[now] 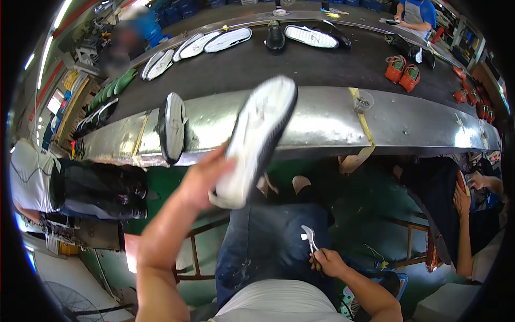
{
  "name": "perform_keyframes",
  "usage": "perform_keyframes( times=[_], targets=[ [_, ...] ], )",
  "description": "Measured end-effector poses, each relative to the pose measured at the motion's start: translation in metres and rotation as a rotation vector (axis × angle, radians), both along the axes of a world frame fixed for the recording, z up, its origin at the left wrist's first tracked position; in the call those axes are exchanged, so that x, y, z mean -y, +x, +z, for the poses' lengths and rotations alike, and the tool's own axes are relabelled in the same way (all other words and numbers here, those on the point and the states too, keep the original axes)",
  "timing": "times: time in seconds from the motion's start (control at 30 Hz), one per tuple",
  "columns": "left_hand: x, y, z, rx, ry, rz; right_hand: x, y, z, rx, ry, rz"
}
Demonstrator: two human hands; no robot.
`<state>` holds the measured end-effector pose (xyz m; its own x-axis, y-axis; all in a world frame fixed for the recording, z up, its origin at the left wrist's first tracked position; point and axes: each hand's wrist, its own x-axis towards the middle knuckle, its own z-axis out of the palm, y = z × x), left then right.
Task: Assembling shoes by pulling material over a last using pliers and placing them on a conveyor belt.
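Note:
A shoe (257,129) with a pale underside and a dark side is gripped near its lower end by my left hand (201,180). I hold it tilted in front of the metal bench edge, its far end over the metal, and it is slightly blurred. My right hand (331,263) is closed around the handles of metal pincers (310,237), low over my right thigh. A small white scrap (303,236) shows beside the pincers' jaws. Another dark shoe (174,129) with a pale underside lies on the metal edge to the left.
A dark conveyor belt (225,75) runs beyond the metal edge (316,115). Several pale-bottomed shoes (228,40) lie across it, with red shoes (395,68) at right and green ones (112,87) at left. A clear cup (363,101) stands on the edge. Co-workers sit or stand around.

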<state>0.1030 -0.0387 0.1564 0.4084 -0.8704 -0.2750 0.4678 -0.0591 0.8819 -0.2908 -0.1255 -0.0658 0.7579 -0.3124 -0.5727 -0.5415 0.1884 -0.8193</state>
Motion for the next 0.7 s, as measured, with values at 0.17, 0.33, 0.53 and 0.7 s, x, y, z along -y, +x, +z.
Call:
perform_keyframes(
  times=[0.17,0.33,0.53,0.7],
  targets=[
    [0.184,0.099,0.056,0.680,0.139,-0.019,0.012,0.001,-0.013,0.040,0.165,-0.015],
    [0.300,0.142,0.000,2.004,0.620,-0.041,0.018,0.003,-0.025,0.054,0.314,-0.061],
    [0.290,0.196,-0.063,2.217,0.384,-0.197,0.027,0.003,-0.028,0.032,0.437,-0.089],
    [0.186,0.275,-0.023,2.175,0.545,0.255,0.035,0.007,-0.015,0.060,0.388,-0.147]
  ],
)
